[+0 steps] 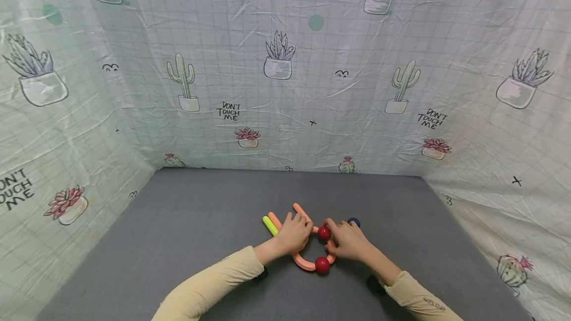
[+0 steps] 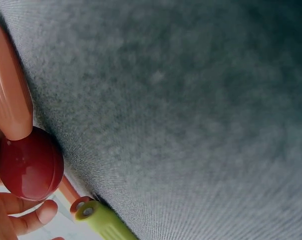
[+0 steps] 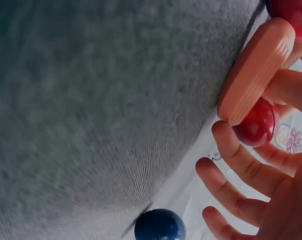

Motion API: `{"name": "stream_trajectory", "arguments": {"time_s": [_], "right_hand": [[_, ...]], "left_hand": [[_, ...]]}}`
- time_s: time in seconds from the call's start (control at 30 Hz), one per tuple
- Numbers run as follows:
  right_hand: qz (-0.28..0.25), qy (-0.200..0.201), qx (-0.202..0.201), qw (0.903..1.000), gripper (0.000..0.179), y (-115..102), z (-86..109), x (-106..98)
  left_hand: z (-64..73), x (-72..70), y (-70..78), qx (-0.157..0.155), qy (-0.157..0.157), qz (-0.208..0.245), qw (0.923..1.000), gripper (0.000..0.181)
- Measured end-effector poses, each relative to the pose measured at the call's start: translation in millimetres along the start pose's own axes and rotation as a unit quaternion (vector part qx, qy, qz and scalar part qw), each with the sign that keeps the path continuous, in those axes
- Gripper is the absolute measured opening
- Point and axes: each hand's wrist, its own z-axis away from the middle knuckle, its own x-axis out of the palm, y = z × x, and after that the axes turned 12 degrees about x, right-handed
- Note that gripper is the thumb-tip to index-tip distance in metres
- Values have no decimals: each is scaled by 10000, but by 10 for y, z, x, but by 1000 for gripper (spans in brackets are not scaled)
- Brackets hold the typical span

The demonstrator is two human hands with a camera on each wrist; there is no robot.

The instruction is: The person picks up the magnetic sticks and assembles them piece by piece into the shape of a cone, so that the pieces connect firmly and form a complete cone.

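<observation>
Curved orange pieces (image 1: 305, 263) and red balls (image 1: 322, 265) form a ring on the grey surface. My left hand (image 1: 292, 234) covers the ring's left side. In the left wrist view its fingers are around a red ball (image 2: 31, 162) hidden from the head view, where a curved orange piece (image 2: 10, 80) meets it. My right hand (image 1: 350, 240) is at the ring's right side. The right wrist view shows its thumb and a finger pinching a curved orange piece (image 3: 256, 72), with the far red ball (image 3: 258, 124) close by. Its other fingers are spread.
Straight orange sticks (image 1: 302, 212) and a yellow-green stick (image 1: 269, 226) lie beyond my left hand, pointing away. A blue ball (image 1: 354, 222) sits just behind my right hand. A patterned sheet (image 1: 285, 113) rises behind the grey table (image 1: 214, 212) and on both sides.
</observation>
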Motion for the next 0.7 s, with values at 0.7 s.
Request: {"name": "stream_trajectory", "arguments": {"time_s": [0.7], "right_hand": [[-3426,-2048,2075,8931,28,82,18,-49]], "left_hand": [[-33,-4,10,-95,-200,80,9997,30]]}}
